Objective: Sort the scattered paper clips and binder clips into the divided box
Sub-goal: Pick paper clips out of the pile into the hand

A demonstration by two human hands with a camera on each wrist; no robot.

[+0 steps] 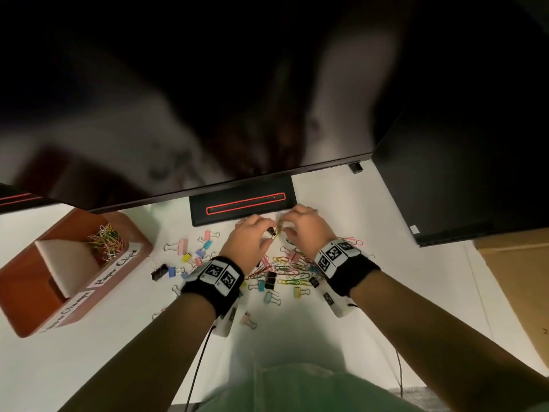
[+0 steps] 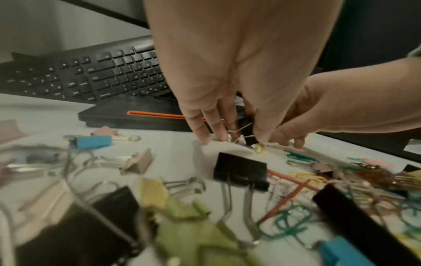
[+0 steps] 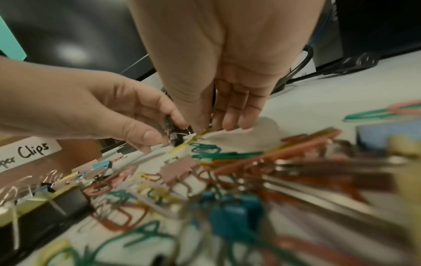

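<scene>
The small black binder clip (image 2: 247,130) is half hidden behind the left hand's fingers (image 2: 217,126). Nearest the left wrist camera, the clips blur into green and black smears. In the box (image 1: 17,281), the label at the near compartment is too blurred to read, and that compartment's floor is hidden by the divider (image 1: 66,260).

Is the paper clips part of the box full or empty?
Neither, partly filled: a small heap of coloured paper clips lies in the box, its walls still showing.
</scene>
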